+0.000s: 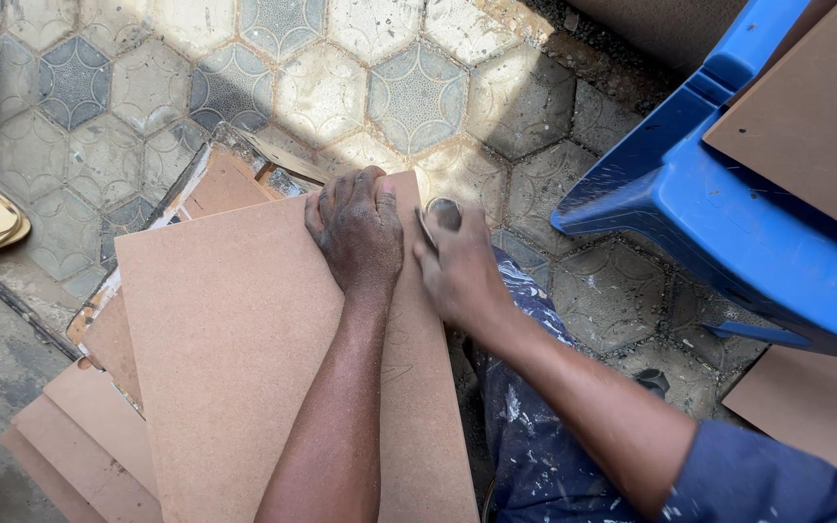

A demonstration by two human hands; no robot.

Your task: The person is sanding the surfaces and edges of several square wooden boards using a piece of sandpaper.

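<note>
Pressing flat, left hand pins the top fibreboard sheet at its far edge, prob. to stop it sliding. Right hand has a closed grip on a small sanding block at the sheet's right edge. More sheets lie under it on the tiled floor; blue plastic chair crowds its right.

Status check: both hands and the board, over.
Left hand pressed flat on top brown fibreboard sheet. Right hand at the sheet's right edge, grip closed on a small sanding block. Blue plastic chair close right, apart.
</note>
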